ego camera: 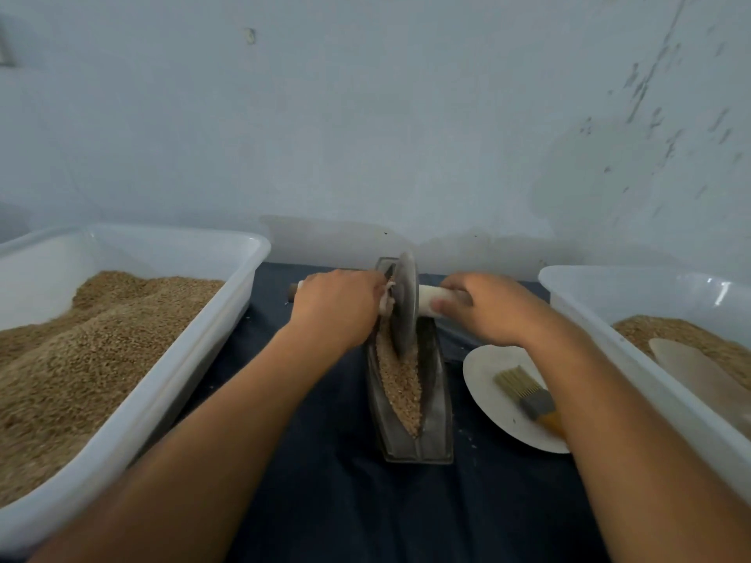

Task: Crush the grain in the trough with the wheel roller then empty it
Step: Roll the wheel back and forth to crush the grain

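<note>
Wheel roller [404,302] in grain-filled trough [437,424], both hands gripping handles

The left hand [339,306] covers most of the roller's left handle, so only the dark end tip shows, and its fingers are out of sight on the far side. The right hand [483,306] hides the outer end of the right handle. The wheel [404,302] blocks the far part of the trough [437,400] and the grain [400,384] under it. The right forearm hides the brush [524,394] handle's end and part of the plate [483,384]. Both tubs, left [170,359] and right [609,319], run off the frame, as does the pale scoop [691,367].
</note>
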`<control>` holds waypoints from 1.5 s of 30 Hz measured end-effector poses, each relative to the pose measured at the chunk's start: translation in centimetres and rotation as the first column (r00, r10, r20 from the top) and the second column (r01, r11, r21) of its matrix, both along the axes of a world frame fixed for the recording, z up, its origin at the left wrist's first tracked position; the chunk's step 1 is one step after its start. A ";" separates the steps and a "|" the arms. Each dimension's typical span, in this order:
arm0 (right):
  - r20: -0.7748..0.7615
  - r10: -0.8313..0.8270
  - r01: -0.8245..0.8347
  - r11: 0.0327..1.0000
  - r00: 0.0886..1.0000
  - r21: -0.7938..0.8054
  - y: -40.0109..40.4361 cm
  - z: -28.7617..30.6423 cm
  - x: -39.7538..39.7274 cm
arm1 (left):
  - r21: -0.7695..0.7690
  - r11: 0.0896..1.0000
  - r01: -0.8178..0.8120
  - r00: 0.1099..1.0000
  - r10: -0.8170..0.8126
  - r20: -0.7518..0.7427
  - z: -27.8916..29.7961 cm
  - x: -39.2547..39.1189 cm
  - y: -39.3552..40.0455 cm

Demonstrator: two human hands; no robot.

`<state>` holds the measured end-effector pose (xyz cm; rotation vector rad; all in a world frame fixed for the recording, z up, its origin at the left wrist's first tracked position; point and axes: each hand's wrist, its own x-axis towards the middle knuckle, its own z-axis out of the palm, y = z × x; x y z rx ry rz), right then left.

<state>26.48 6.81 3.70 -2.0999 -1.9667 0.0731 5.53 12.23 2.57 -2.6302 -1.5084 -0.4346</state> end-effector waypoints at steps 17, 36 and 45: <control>0.077 0.023 -0.007 0.978 0.997 -0.208 -3.1 3.8 -1.6 | -0.181 0.982 0.047 0.979 -0.082 -0.188 4.1 -1.1 -2.7; -0.029 -0.005 0.005 1.000 1.000 -0.011 -0.4 0.7 -0.1 | -0.117 0.993 0.007 0.998 0.001 0.063 1.0 -0.1 -0.2; 0.042 -0.035 0.027 0.982 0.999 0.185 1.0 -1.3 -0.5 | 0.139 0.988 0.062 0.988 -0.080 0.130 -1.6 0.2 1.6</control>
